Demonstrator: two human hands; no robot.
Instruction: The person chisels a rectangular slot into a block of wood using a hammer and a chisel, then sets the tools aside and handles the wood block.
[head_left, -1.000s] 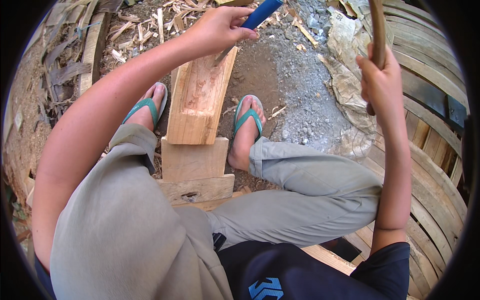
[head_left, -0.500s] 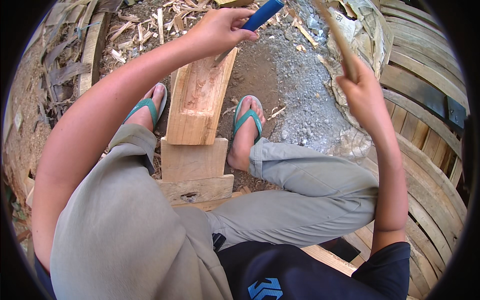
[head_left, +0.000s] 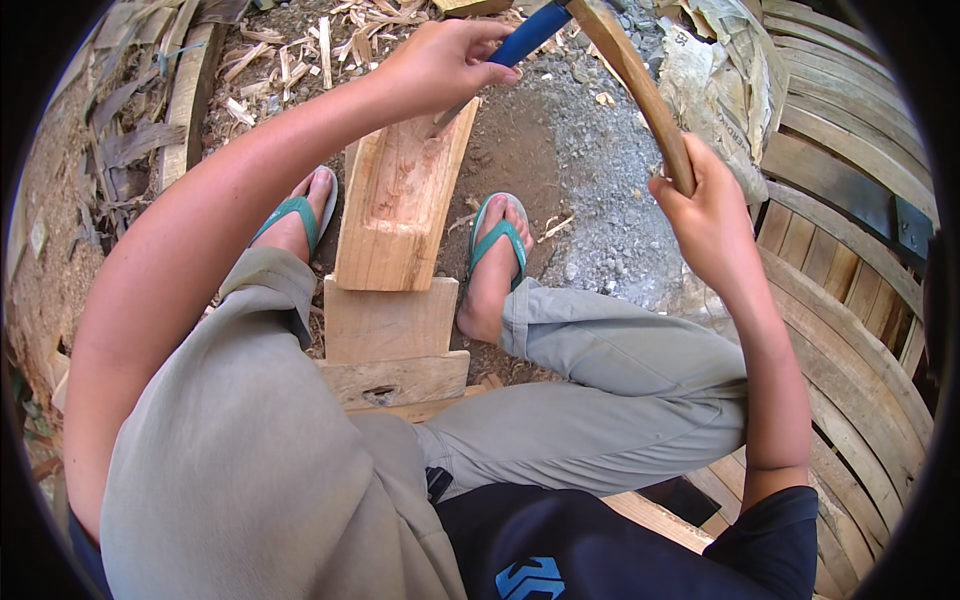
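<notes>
A thick wooden block [head_left: 385, 262] with a long hollow cut into its top lies between my feet, tilted slightly. My left hand [head_left: 445, 68] is closed around a chisel [head_left: 530, 36] with a blue handle. The chisel slants down, its blade tip at the hollow's far right part, among small shavings. My right hand [head_left: 708, 215] grips the lower end of a hammer's curved wooden handle [head_left: 640, 85]. The handle's far end reaches the butt of the chisel at the upper edge; the hammer's head is almost wholly cut off there.
Under the block's near end stands a flat board [head_left: 390, 320], with a knotted plank [head_left: 395, 378] nearer me. Wood chips [head_left: 325, 50] litter the ground ahead. A crumpled sack [head_left: 715, 80] and wooden slats [head_left: 850, 330] are on the right; a beam [head_left: 190, 100] lies left.
My right hand has swung the hammer down and left, so its far end now meets the chisel's butt. The left hand and chisel have barely moved.
</notes>
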